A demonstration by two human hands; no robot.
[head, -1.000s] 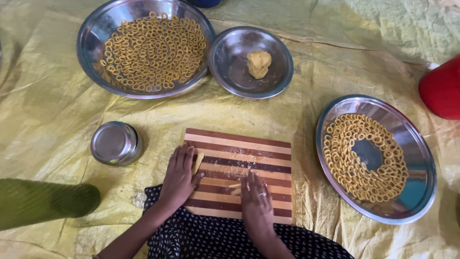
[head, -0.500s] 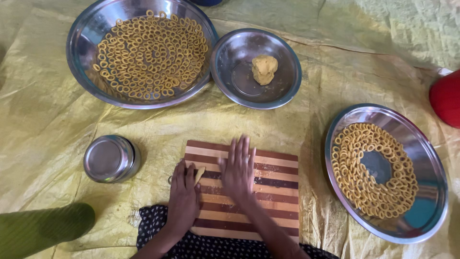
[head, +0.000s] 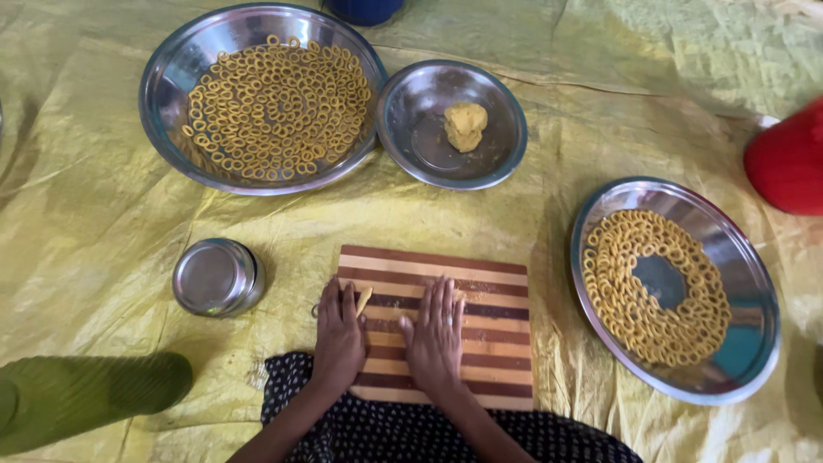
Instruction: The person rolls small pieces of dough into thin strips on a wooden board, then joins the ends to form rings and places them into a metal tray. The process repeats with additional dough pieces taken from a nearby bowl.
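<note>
- the right hand [head: 435, 336] is lying flat, palm down, on the striped wooden board [head: 480, 296], its grip spread with the fingers stretched out side by side and pointing away from the person; whether any dough is lying under the palm cannot be told.
- the left hand [head: 339, 334] is resting at the board's left edge, its grip loosely open with the fingers extended, closing on nothing.
- a small strip of yellow dough [head: 363, 299] is lying on the board just beside the left hand's fingers, between the two hands; whether it is touching them cannot be told.
- the board is sitting on a yellow sheet [head: 94, 197] spread over the ground, right in front of the person's dark dotted garment [head: 411, 433].
- a small round steel container [head: 217, 277] is standing on the sheet to the left of the board, near but apart from it.
- a steel plate [head: 754, 343] is lying to the right of the board, carrying dough rings [head: 626, 300] arranged in a wide band around a bare centre.
- a large steel basin [head: 171, 86] is sitting beyond the board to the left, holding many more rings [head: 274, 107] spread across its bottom.
- a smaller steel bowl [head: 420, 146] is sitting just beside the basin, with a lump of dough [head: 465, 125] inside.
- a green object [head: 86, 399] is showing at the lower left, a red one [head: 789, 163] at the right edge and a blue one [head: 364, 9] at the top edge.
</note>
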